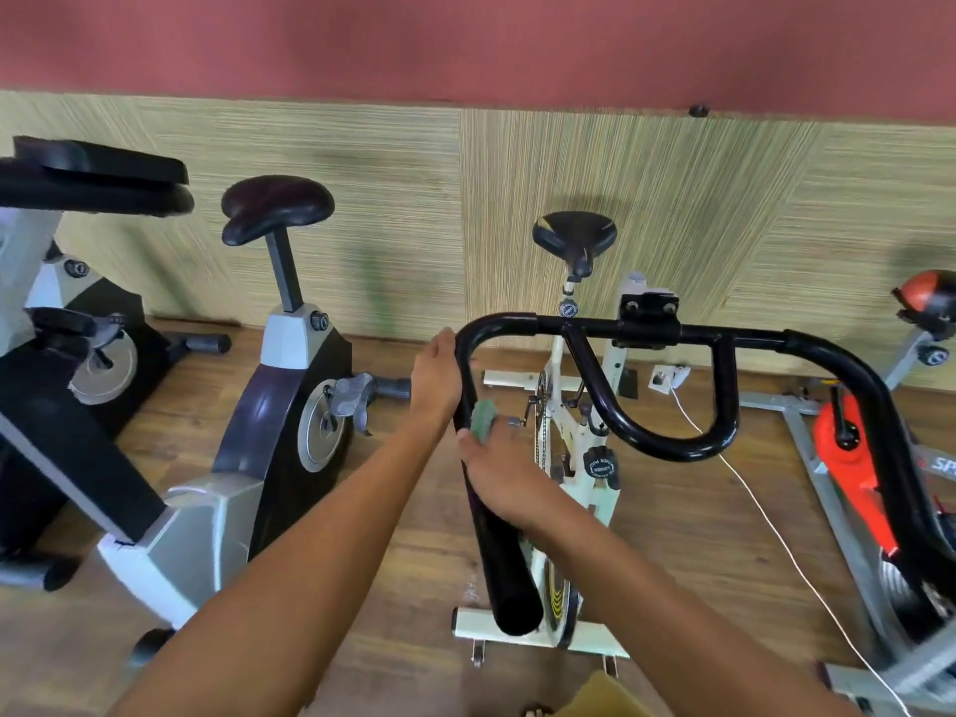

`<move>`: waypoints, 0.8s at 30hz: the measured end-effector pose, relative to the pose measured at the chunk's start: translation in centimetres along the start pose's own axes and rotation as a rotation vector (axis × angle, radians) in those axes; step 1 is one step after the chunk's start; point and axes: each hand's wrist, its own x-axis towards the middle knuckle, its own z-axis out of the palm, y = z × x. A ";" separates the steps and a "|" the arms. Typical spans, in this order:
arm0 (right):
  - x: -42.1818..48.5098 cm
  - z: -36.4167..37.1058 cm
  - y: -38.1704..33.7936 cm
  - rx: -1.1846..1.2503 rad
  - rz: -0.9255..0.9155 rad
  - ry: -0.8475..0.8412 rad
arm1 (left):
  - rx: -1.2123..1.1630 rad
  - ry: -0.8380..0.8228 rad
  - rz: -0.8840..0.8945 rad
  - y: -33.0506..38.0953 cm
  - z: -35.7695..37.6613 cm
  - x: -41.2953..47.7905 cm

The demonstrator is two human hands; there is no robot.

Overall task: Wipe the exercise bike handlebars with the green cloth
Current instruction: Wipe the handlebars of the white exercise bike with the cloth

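Item: wiping, judged early stage. Green cloth (483, 414) is held in the right grip (499, 476), pressed against the left prong of the handlebars (750, 337). Left grip (437, 377) is laid flat, fingers extended, beside the bend. Crossbar, loop and right prong are judged outstanding.

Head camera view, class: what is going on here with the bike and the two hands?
A person is cleaning the black tubular handlebars of a white-framed exercise bike. Their right hand holds a small green cloth against the left grip bar, partway down it. Their left hand rests against the upper bend of the same bar. The right side of the handlebars is untouched at this moment.
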 end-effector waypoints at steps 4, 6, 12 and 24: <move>1.3 0.5 -0.5 0.091 -0.074 0.101 | 0.019 -0.049 -0.006 0.1 -0.2 -0.4; -0.4 0.3 0.0 0.073 -0.091 0.068 | -0.023 -0.063 -0.014 0.4 -0.2 -1.0; -8.7 -2.1 0.6 0.111 0.013 -0.136 | -0.099 -0.033 -0.051 0.3 0.1 -1.1; -10.2 -2.2 1.1 0.291 0.013 -0.141 | -0.022 -0.032 -0.001 -0.9 0.1 0.3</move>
